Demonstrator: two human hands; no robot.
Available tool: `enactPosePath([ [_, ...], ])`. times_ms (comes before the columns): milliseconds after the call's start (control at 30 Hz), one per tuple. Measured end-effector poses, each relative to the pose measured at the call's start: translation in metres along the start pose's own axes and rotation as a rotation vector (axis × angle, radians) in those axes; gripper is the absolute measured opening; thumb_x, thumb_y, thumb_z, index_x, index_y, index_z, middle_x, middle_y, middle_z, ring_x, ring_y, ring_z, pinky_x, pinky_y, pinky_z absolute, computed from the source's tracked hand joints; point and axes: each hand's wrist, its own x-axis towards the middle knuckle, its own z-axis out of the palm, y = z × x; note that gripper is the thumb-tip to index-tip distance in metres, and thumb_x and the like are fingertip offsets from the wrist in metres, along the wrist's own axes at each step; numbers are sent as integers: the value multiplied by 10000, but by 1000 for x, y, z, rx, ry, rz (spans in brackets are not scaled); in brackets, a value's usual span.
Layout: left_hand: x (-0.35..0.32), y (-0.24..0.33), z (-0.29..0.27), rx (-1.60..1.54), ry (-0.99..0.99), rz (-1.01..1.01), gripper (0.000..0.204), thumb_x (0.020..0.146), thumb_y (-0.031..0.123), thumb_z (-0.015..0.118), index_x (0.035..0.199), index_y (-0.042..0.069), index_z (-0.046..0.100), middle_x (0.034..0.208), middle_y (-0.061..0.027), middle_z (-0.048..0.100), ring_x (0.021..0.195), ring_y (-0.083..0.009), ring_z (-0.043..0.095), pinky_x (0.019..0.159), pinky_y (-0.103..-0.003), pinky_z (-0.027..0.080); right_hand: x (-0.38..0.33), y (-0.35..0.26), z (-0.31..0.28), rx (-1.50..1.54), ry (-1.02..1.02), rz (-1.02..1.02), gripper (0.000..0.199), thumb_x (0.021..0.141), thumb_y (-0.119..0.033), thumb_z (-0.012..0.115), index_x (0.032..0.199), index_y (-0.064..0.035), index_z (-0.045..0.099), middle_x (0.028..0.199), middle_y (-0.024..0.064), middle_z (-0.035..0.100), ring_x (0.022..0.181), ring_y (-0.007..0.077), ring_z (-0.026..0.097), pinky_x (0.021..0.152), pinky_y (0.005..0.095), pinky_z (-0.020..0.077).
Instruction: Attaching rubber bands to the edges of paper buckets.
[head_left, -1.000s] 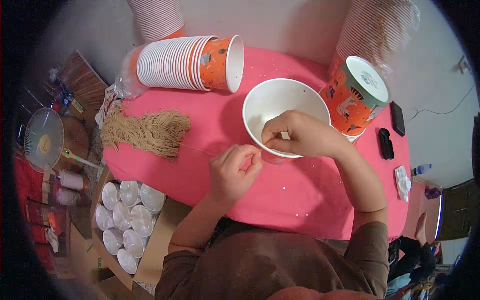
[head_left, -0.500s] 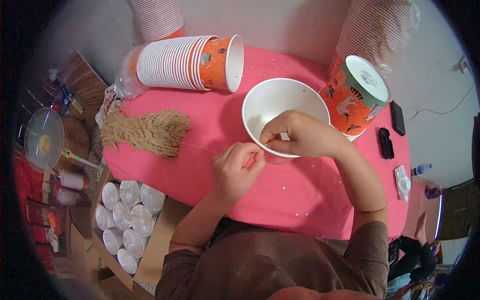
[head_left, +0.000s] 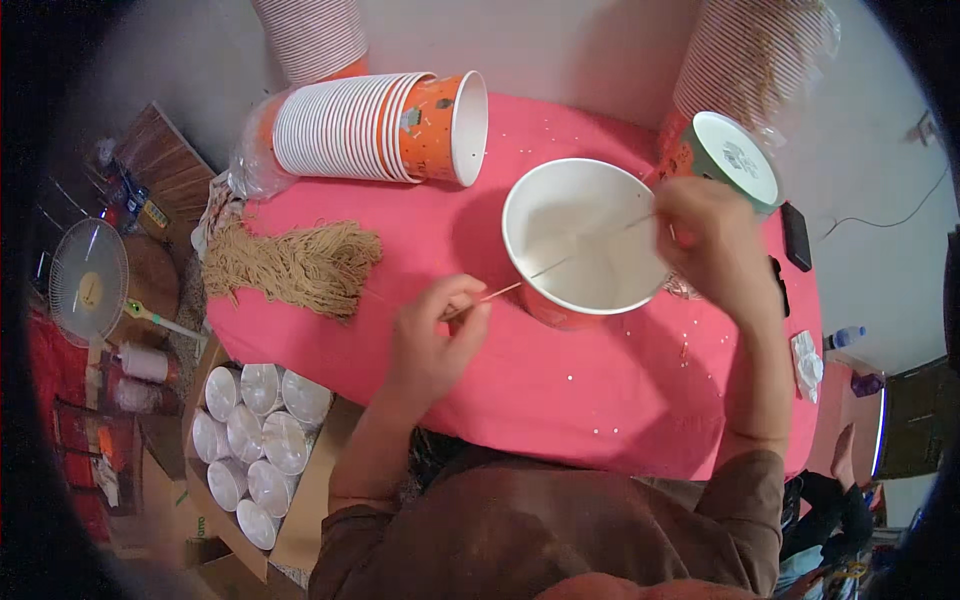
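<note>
A white-lined paper bucket (head_left: 590, 200) with an orange outside stands upright on the table in front of me. A thin string (head_left: 505, 291) runs from my left hand to its near-left wall, then shows again inside and slants up across the opening toward my right hand. Left of the bucket, my left hand (head_left: 440, 330) pinches the string between thumb and fingers. My right hand (head_left: 705, 235), blurred, is closed above the bucket's right rim with the string's other end. A bundle of tan string (head_left: 300, 262) lies to the left of my left hand.
Nested paper buckets (head_left: 345, 130) lie sideways at back left. A green-and-white-topped bucket (head_left: 735, 160) stands at the right, before a tall wrapped stack (head_left: 750, 70). A carton (head_left: 300, 520) of clear plastic cups (head_left: 265, 435) sits below the pink-covered table's (head_left: 560, 420) left edge. White bits dot the cloth.
My right hand has moved from the near rim up and right, drawing string across the opening. My left hand has shifted slightly left, and the bucket a little right.
</note>
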Motion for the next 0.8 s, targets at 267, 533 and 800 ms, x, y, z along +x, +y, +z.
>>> enactPosePath([
  [267, 7, -22, -40, -594, -225, -232, 121, 930, 12, 533, 1030, 11, 600, 771, -31, 591, 625, -87, 533, 623, -263, 504, -77, 44, -87, -475, 98, 574, 56, 837, -54, 553, 842, -36, 501, 775, 177, 564, 671, 373, 568, 611, 409, 467],
  [533, 20, -5, -32, -1263, -606, -458, 223, 922, 1, 510, 1126, -16, 600, 1060, -214, 664, 903, -260, 694, 767, -372, 585, -111, 66, -79, -572, -195, 628, 76, 844, -108, 563, 865, -43, 596, 918, 174, 651, 829, 390, 638, 696, 430, 513],
  [800, 23, 13, -15, -589, -312, -170, 186, 928, -15, 545, 1095, -18, 626, 1104, -189, 663, 929, -245, 692, 772, -344, 580, -30, -9, -17, 101, -266, 67, 215, 797, -122, 721, 990, -39, 677, 1050, 127, 649, 1052, 309, 570, 996, 447, 397],
])
